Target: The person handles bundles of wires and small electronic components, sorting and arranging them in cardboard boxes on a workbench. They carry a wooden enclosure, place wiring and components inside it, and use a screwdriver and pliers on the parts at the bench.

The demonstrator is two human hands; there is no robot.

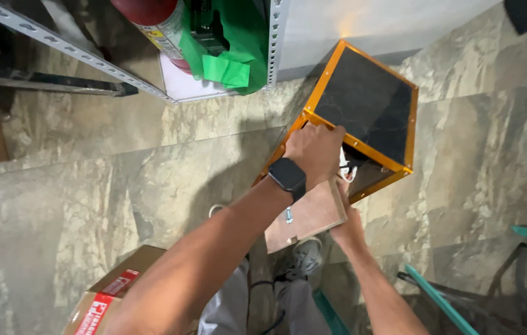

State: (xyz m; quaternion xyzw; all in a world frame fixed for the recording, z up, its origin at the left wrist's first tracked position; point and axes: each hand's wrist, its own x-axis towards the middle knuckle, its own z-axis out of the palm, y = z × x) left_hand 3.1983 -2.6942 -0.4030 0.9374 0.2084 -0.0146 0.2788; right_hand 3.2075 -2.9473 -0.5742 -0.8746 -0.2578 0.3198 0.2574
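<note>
A stone-patterned tile floor (90,186) fills most of the frame. At the upper left stands a grey metal shelf rack (77,59) holding a red cylinder (152,18) and green sheets (226,68). Right of centre sits a black box with an orange frame (369,105). The left hand (313,152), a black smartwatch (288,177) on its wrist, grips the box's near orange edge with fingers curled over it. Just below, the right hand (347,226) holds a small wooden board (304,217) against the box, fingers hidden behind the board. A cardboard carton (105,298) lies lower left.
</note>
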